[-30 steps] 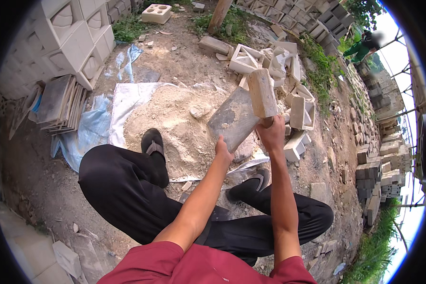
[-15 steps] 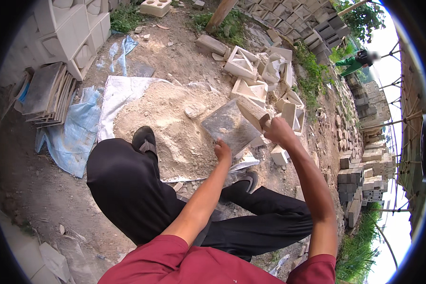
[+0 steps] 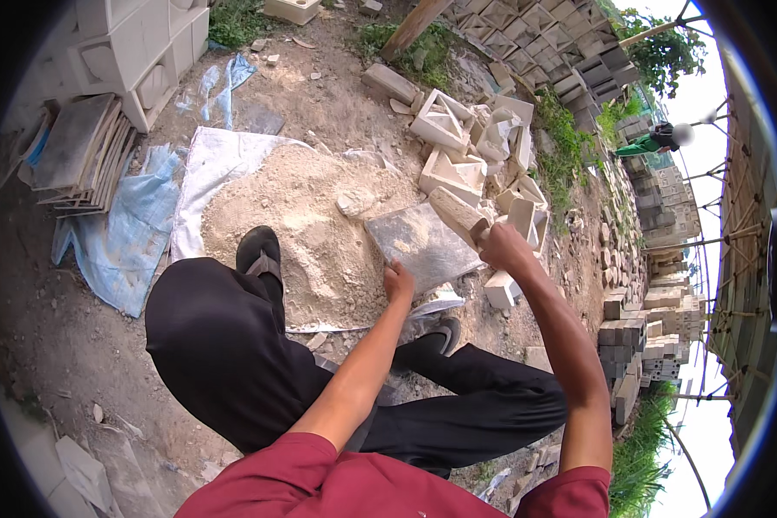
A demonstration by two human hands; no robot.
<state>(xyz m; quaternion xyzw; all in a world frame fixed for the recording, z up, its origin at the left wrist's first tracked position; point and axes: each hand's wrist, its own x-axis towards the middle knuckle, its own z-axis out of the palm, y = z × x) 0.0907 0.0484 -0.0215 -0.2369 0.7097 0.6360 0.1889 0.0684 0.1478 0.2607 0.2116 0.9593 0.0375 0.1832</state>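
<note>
My left hand (image 3: 397, 283) is closed on the near edge of a flat grey square board (image 3: 432, 263), held over the right side of a heap of pale sandy powder (image 3: 276, 207). A little powder lies on the board. Above its right part, my right hand (image 3: 504, 247) grips the handle of a trowel (image 3: 455, 212). Pale dust coats the trowel's long blade, which points up and to the left. Whether the blade touches the board I cannot tell. Under the heap spreads a white sheet (image 3: 200, 155), and a pale lump (image 3: 356, 202) rests on the powder.
Beyond the trowel lie several cast hollow blocks (image 3: 445, 119) in a pile. A stack of thin boards (image 3: 82, 155) and a blue plastic sheet (image 3: 138, 233) are at left, near pale blocks (image 3: 129, 56). A person in green (image 3: 639, 145) is far right, near stacked blocks (image 3: 626, 337).
The board has come down slightly and its far edge sits lower. My right hand and the trowel have lowered a little with it. The view has shifted slightly, and the distant person has changed posture.
</note>
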